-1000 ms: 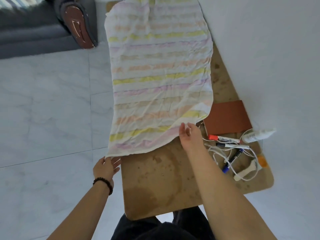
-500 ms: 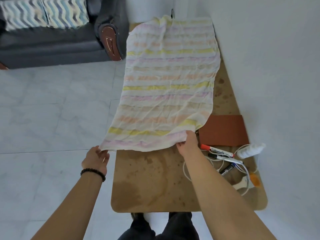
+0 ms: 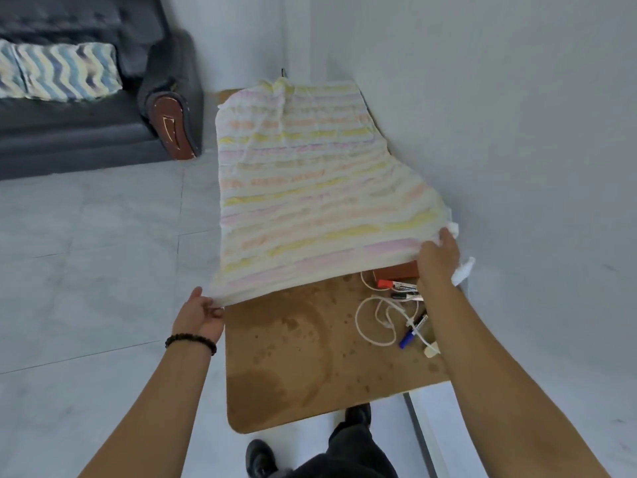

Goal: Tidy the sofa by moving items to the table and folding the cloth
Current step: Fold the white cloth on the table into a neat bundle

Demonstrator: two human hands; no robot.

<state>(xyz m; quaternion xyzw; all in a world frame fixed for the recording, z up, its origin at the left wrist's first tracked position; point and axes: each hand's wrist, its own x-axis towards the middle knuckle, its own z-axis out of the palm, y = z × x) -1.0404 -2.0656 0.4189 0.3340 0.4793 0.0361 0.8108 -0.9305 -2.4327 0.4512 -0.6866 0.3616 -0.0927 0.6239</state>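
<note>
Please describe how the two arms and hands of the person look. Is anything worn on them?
Both forearms are bare, with no sleeves in view. The left hand has a bracelet of small dark round beads around its wrist. The right hand and its wrist carry nothing: no ring, watch or glove can be seen on either hand.

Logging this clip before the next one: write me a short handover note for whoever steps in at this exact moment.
Left hand pinches the near-left corner of the striped cloth; right hand grips the near-right corner, lifted higher.
The cloth is spread lengthwise over the far part of the wooden table, its near edge raised.
Markers, a white cable and a brown book lie at the table's right side, partly under the cloth.
Done: items and cloth are on the table.
Left: fold the cloth; no fold made yet.
</note>
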